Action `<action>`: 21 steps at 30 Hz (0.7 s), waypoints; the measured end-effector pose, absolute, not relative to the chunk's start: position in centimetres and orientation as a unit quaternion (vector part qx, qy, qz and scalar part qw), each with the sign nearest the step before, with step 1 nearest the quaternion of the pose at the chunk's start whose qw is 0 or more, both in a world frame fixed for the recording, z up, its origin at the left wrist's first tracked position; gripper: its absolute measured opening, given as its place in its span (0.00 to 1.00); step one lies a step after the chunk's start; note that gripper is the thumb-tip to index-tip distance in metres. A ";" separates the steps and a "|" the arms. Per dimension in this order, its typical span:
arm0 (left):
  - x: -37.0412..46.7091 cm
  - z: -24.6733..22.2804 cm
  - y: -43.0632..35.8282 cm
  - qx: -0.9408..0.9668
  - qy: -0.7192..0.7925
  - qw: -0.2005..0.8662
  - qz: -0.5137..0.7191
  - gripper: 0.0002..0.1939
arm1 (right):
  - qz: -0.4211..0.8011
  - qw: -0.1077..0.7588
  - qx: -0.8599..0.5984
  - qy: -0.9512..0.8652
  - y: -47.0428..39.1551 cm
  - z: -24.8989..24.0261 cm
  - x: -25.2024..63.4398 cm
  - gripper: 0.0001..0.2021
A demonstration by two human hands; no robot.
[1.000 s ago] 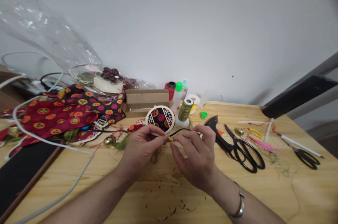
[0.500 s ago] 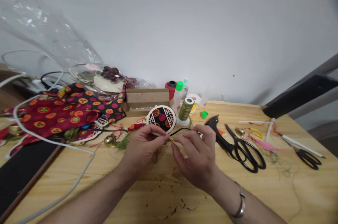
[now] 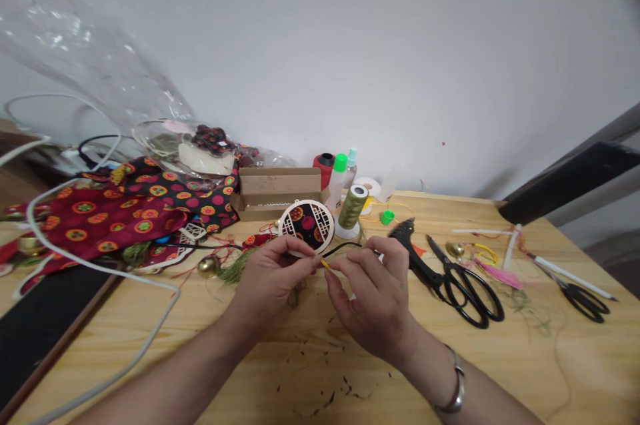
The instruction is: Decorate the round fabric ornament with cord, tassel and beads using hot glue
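Observation:
Between my two hands is a short piece of yellow cord [image 3: 325,264], partly hidden by the fingertips. My left hand [image 3: 273,275] pinches one end of it between thumb and forefinger. The fingertips of my right hand [image 3: 373,291] are closed on its other end. Just behind the hands lies a round white ornament frame [image 3: 306,225] with lattice cutouts and dark patterned fabric inside. A green thread tassel [image 3: 234,269] and a brass bell [image 3: 208,266] rest left of my left hand. Near the right hand stands a spool of olive thread [image 3: 353,206].
A black glue gun [image 3: 417,258] and large black scissors [image 3: 465,285] lie to the right, with smaller scissors [image 3: 583,298] farther off. An open cardboard box [image 3: 280,181] and bottles [image 3: 339,181] stand at the back. Patterned fabric [image 3: 115,215] and a white cable [image 3: 165,325] occupy the left.
Hardly anything differs. Both hands keep their pinch on the yellow cord, and the whole view has shifted very slightly.

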State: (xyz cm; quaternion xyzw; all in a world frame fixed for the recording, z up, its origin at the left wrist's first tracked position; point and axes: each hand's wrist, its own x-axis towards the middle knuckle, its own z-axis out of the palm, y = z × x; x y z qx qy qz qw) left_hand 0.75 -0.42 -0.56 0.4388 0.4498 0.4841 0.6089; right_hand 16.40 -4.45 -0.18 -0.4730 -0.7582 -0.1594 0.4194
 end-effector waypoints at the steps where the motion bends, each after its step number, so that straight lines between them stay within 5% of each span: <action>1: 0.7 -0.5 -0.4 0.438 0.449 0.610 0.483 0.06 | -0.159 0.420 -0.473 -0.758 -4.4 -0.2 16.4 0.03; 21: 0.6 -0.8 -0.4 0.446 0.455 0.605 0.477 0.07 | -0.157 0.424 -0.466 -0.761 -4.3 -0.3 16.4 0.02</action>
